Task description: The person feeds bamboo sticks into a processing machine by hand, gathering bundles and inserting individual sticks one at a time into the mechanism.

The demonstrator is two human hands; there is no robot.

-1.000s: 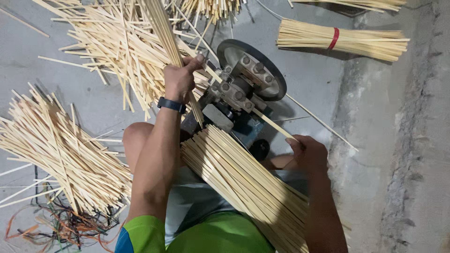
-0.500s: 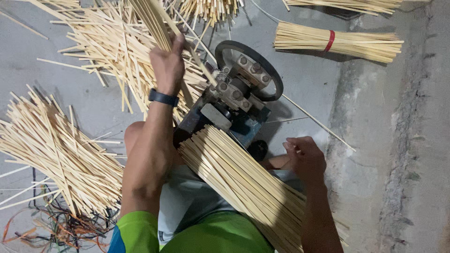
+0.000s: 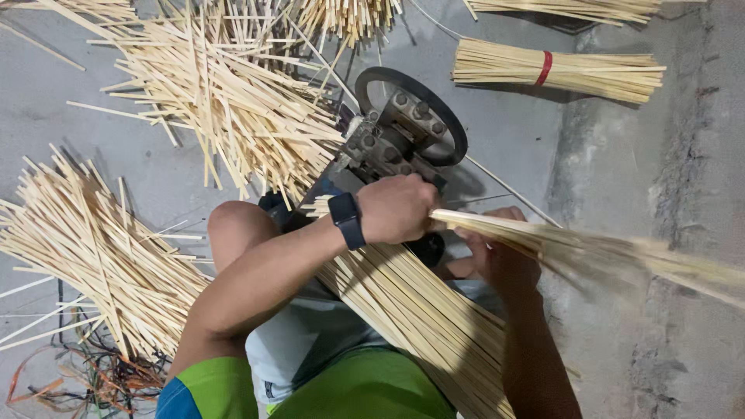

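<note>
My left hand [image 3: 400, 208], with a black watch on the wrist, is closed on a bunch of thin bamboo sticks [image 3: 590, 252]. The bunch points right and is blurred by motion. My right hand [image 3: 500, 256] sits just under the near end of the bunch, its fingers curled around the sticks. Just beyond both hands, a small dark metal machine with a round wheel [image 3: 403, 128] stands on the floor. A thick bundle of sticks [image 3: 411, 310] lies slanted across my lap, below my left forearm.
Loose piles of sticks lie on the concrete floor at the left [image 3: 101, 256] and upper left [image 3: 225, 101]. A bundle tied with a red band [image 3: 559, 71] lies at the upper right. Tangled wires [image 3: 93, 372] sit at the lower left. A rough step [image 3: 667, 194] runs along the right.
My left hand has swung from above the far pile down and to the right in front of the machine, carrying its bunch of sticks. My right hand has come up to meet the bunch.
</note>
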